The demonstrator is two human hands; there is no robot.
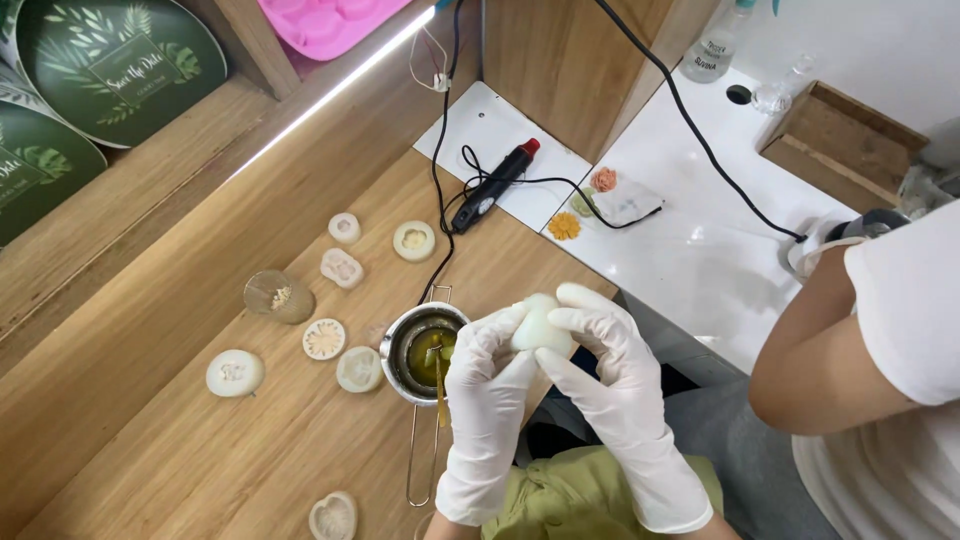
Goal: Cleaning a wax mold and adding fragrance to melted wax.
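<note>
Wooden bench, with a white table to its right. I hold a round white mould just right of the melting pot, above the bench edge. Left hand: fingers clamped on the mould's left side. Right hand: fingers curled over its top and right side. Step in hand, by my judgement: flexing the mould to release its cast. Next move calls for even thumb pressure. Other moulds lie left of the pot.
</note>
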